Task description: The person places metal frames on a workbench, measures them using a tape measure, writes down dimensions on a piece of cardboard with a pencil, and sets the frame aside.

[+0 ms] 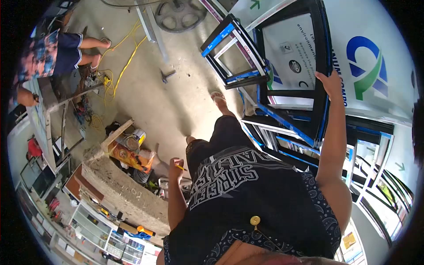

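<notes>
My right hand (pixel 331 86) reaches forward and grips the side of a large black window frame (pixel 324 48), which has blue protective tape along its edges. The frame leans against white printed panels. Its thumb lies over the frame's inner face; the other fingers are partly hidden behind it. Low at my left side, my left hand (pixel 176 168) is closed around a thin yellow pencil (pixel 180 167). A smaller frame with black, white and blue-taped members (pixel 234 51) leans on the large one, touched by neither hand.
More frames (pixel 291 143) stand stacked at my right. A white panel with a logo (pixel 366 66) rises behind. On the floor lie a T-shaped metal piece (pixel 168 76), a yellow cord (pixel 119 75) and a wheel-like base (pixel 180 17). Another person (pixel 66 46) stands at a bench, left.
</notes>
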The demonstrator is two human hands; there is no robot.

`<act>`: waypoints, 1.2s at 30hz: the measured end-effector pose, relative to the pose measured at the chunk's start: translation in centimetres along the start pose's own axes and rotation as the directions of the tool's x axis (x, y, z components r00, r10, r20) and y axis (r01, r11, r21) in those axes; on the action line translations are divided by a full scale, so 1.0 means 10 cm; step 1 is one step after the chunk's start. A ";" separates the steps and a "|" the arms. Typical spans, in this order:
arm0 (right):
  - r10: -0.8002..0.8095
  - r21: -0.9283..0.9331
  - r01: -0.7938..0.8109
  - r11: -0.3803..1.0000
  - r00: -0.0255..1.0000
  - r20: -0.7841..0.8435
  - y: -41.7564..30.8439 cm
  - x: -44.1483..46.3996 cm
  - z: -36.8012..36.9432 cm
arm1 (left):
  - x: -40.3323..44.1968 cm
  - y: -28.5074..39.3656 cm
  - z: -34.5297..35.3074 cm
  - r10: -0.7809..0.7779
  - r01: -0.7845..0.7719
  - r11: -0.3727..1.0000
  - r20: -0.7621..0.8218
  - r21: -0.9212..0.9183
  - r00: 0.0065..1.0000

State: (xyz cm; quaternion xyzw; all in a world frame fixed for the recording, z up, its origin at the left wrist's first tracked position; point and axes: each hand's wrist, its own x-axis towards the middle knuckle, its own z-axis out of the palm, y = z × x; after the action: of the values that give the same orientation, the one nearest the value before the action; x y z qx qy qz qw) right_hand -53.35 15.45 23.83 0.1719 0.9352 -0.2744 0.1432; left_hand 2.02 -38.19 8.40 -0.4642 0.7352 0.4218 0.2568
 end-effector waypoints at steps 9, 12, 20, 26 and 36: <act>-0.226 -0.081 0.213 0.974 0.948 -0.225 -0.06 -1.49 -1.01 | 0.41 -0.62 0.31 0.093 -0.094 0.978 -0.011 -0.186 0.996; -0.149 -0.095 0.126 0.987 0.946 -0.289 -0.39 -2.35 -1.30 | 0.33 -0.65 0.30 0.107 -0.119 0.954 -0.058 -0.277 0.993; -0.594 -0.368 0.485 0.794 0.749 -0.294 -0.45 -4.10 -1.50 | 0.17 -2.15 0.76 0.197 -0.252 0.918 -0.200 -0.307 0.960; -0.911 -0.136 0.903 0.408 0.412 0.002 -1.10 -5.19 -0.95 | -1.50 -2.32 0.50 0.126 -0.276 0.845 -0.330 -0.459 0.936; -0.744 -0.137 0.732 -0.668 -0.653 0.142 -2.95 -8.01 -0.96 | -3.38 -2.30 -0.13 -0.016 -0.685 0.563 -0.834 -0.463 0.552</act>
State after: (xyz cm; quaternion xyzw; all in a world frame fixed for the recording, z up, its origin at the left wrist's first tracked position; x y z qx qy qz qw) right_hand 5.29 -21.93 74.23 -0.7838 0.5665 -0.1485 -0.2064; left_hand 37.52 -28.46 26.30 -0.4869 0.6043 0.4924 -0.3940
